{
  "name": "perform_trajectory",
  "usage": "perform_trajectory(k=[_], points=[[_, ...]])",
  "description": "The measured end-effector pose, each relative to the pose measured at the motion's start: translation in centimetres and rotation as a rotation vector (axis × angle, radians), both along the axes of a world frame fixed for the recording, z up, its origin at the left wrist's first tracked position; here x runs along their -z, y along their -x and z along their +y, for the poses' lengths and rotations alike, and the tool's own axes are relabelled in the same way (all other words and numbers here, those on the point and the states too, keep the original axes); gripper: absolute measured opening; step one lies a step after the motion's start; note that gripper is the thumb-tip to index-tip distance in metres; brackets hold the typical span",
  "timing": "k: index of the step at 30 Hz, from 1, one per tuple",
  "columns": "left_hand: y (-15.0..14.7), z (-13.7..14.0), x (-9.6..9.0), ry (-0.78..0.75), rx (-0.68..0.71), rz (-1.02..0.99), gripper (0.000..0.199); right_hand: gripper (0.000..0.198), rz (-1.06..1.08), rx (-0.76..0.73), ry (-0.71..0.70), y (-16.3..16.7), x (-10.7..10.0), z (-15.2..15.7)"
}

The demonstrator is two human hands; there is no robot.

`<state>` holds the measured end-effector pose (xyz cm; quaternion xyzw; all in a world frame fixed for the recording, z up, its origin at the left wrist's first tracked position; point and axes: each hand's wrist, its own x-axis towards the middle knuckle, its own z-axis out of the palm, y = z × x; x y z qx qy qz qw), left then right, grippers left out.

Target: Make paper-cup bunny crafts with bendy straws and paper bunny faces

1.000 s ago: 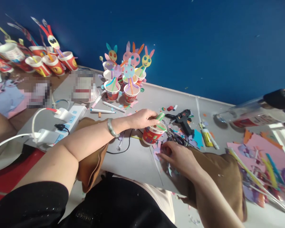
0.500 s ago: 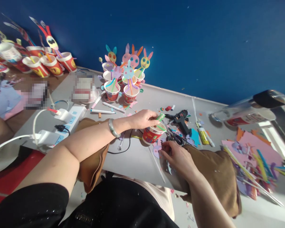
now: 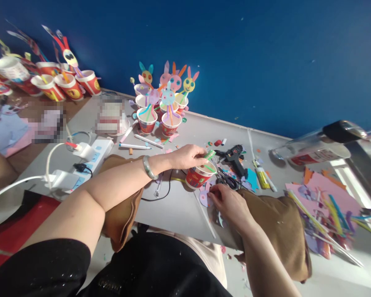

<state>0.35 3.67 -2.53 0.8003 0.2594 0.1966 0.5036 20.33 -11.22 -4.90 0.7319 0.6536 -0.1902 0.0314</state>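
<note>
1. A green strip (image 3: 210, 154) is clamped by fingers (image 3: 200, 161) of the left hand (image 3: 191, 156) over a red cup (image 3: 198, 177) on the worktop (image 3: 170, 214).
2. The right hand (image 3: 230, 203) is held beside a purple disc (image 3: 203, 199); its fingers' grip cannot be told.

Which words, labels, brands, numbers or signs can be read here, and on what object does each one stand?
None can be read with certainty.
Red cup at the left hand: print too small.
Green piece near the other cups: mark too small.
Red-and-white cup, far right of the picture: print too blurred.
Black clothing: apparent lettering, too blurred.
</note>
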Motion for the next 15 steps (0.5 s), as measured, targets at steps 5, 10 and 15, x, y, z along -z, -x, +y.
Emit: perform_trajectory(k=[5,10,15], points=[[-0.05,0.04,0.03,-0.032,0.0,0.005,0.02,0.015,-0.04,-0.005,0.05,0.36,-0.38,0.28],[-0.02,0.02,0.0,-0.02,0.002,0.015,0.019,0.017,-0.041,-0.005,0.043,0.16,0.01,0.34],[-0.02,0.01,-0.06,-0.003,-0.004,0.017,0.018,0.018,0.003,-0.039,-0.04,-0.28,0.25,-0.37]])
